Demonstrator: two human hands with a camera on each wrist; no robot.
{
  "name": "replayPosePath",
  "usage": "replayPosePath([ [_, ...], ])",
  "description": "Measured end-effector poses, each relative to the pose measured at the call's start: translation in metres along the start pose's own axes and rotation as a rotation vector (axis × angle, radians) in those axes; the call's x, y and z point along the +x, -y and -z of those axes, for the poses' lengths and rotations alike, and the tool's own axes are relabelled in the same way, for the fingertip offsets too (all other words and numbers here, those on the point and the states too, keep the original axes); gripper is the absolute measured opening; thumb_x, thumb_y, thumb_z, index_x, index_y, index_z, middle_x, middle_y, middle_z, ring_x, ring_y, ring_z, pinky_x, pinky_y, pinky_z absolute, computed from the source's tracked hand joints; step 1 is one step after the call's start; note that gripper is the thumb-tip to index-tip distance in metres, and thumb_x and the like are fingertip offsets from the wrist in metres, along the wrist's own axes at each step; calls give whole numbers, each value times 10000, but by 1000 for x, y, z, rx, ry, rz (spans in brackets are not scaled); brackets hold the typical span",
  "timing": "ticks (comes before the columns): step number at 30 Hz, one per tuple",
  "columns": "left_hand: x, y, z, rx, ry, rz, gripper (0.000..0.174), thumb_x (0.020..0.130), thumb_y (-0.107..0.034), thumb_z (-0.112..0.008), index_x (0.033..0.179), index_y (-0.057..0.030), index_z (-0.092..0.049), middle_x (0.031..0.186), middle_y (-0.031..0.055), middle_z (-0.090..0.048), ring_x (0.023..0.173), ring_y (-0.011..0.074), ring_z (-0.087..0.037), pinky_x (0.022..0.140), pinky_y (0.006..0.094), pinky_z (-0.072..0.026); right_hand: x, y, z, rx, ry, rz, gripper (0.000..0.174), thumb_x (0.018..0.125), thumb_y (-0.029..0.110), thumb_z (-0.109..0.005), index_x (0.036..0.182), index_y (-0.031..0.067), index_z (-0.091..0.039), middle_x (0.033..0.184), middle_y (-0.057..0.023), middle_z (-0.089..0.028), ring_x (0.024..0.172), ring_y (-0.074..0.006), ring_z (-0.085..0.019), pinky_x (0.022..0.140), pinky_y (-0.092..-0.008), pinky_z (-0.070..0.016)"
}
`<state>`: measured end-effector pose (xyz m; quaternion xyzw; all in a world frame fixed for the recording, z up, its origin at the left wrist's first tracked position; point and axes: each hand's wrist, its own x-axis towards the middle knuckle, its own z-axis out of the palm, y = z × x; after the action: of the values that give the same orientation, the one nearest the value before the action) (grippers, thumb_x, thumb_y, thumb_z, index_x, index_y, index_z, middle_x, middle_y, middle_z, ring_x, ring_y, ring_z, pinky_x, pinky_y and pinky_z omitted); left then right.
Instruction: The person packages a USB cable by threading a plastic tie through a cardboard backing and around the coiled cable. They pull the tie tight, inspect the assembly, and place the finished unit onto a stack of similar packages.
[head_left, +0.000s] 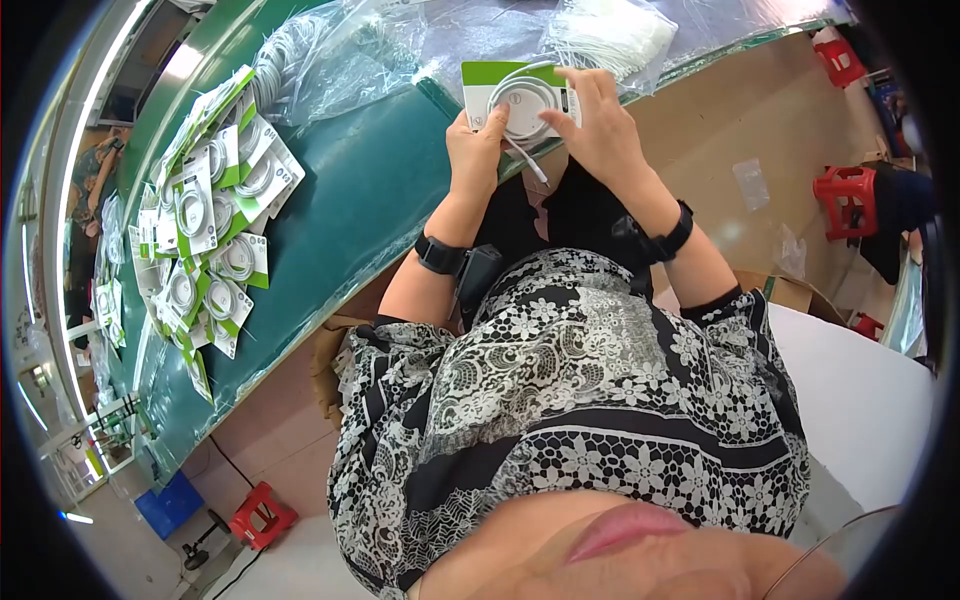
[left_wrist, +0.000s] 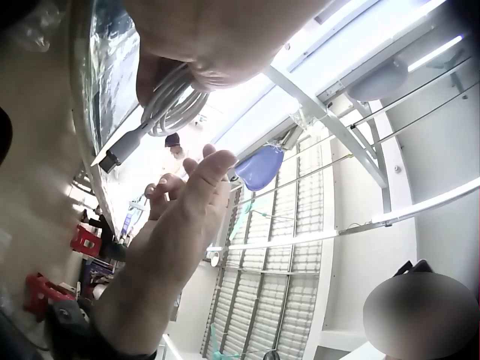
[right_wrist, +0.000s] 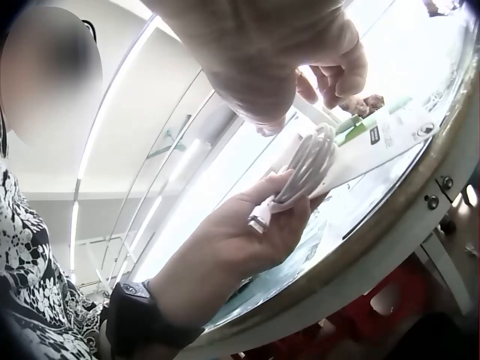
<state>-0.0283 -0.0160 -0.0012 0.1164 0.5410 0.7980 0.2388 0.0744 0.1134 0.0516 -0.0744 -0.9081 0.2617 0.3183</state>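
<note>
A coiled white cable (head_left: 522,88) lies against a green and white card (head_left: 478,78) at the table's edge, one connector end hanging below. My left hand (head_left: 474,152) grips card and coil at their left side, thumb on the front. My right hand (head_left: 603,130) is at the card's right side, thumb and fingers spread and bent; whether its fingertips touch the card cannot be told. In the right wrist view the left hand (right_wrist: 255,232) pinches the coil (right_wrist: 311,161) and card (right_wrist: 382,142), while the right hand (right_wrist: 277,60) hovers above with loosely bent fingers.
A pile of carded cables (head_left: 205,220) covers the left of the green table (head_left: 370,170). Plastic bags (head_left: 340,60) with cables and a bag of white ties (head_left: 620,40) lie along the far side. Red stools (head_left: 845,200) stand on the floor at right.
</note>
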Motion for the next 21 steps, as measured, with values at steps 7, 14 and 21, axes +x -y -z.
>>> replayPosePath([
  [7, -5, -7, -4, -143, 24, 102, 223, 902, -97, -600, 1070, 45, -560, 968, 113, -642, 741, 171, -660, 609, 254, -556, -18, 5, -5, -79, 177, 79, 276, 774, 128, -695, 1034, 84, -613, 1048, -76, -503, 850, -261, -572, 728, -367, -492],
  [14, -14, -7, 1, -435, 233, 251, 235, 909, -86, -586, 1103, 43, -551, 1003, 111, -641, 858, 203, -657, 697, 279, -555, -8, -22, -4, -109, 38, 214, 164, 734, 57, -699, 892, 83, -665, 1013, -32, -570, 856, -245, -574, 747, -358, -488],
  [21, -26, 20, -3, -443, 271, 163, 221, 919, -61, -556, 1117, 36, -558, 1056, 116, -630, 929, 208, -639, 773, 298, -545, -11, -14, -3, -206, 133, 378, 154, 758, 126, -617, 907, 120, -657, 960, 4, -602, 876, -209, -567, 784, -341, -457],
])
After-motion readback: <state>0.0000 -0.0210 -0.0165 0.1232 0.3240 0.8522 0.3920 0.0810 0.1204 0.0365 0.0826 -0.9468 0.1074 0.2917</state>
